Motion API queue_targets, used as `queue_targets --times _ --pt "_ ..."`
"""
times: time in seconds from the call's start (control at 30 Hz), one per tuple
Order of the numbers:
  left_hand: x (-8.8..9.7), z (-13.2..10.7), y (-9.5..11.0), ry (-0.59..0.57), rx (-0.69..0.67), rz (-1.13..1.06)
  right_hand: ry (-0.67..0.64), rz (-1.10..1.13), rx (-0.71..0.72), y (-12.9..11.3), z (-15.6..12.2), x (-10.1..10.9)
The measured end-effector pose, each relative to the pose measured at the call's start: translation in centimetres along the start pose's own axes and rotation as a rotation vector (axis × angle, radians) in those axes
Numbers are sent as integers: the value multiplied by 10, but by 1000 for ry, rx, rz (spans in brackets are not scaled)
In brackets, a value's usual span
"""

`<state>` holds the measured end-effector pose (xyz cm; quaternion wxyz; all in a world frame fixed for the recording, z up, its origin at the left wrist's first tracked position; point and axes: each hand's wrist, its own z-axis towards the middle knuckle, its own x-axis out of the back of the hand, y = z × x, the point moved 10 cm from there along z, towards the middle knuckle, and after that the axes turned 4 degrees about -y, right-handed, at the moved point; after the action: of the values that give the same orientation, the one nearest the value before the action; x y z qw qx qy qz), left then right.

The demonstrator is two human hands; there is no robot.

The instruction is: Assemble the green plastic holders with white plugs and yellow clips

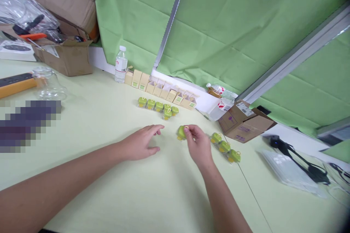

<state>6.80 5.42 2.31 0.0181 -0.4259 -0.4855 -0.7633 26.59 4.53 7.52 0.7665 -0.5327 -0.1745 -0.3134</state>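
My right hand (197, 144) pinches a small green round item with a yellow loop (181, 132) just above the pale green table (109, 123). My left hand (142, 141) hovers to its left with fingers spread and nothing in it. Three more green items (224, 147) lie in a row to the right of my right hand. A group of several green items (158, 106) sits further back. Behind them runs a row of small beige cartons (161, 89), some with open flaps.
A water bottle (120, 64) stands left of the cartons. Cardboard boxes are at back left (65, 54) and right (243, 121). A glass jar (48, 83) and a yellow bar (16, 84) lie at left. Black cables (298, 158) and clear bags (290, 169) lie at right.
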Motion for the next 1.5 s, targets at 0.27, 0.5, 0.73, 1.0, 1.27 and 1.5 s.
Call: queue_targets --times 0.27,0.5,0.73,1.0,1.27,1.5 --pt "-1 -2 -1 -40 25 17 172 -568 -115 71 19 58" --pt "0 -2 -1 -33 -3 27 131 -843 -129 85 30 53" --pt "4 -2 0 -38 -13 28 -26 -1014 -172 106 64 70" --pt "4 -2 -2 -44 -22 37 -34 -979 -233 115 73 93" --pt "7 2 4 -2 -94 51 -22 -584 -8 45 84 15" --pt "23 6 -5 111 -117 40 -84 -283 69 15 96 -86"
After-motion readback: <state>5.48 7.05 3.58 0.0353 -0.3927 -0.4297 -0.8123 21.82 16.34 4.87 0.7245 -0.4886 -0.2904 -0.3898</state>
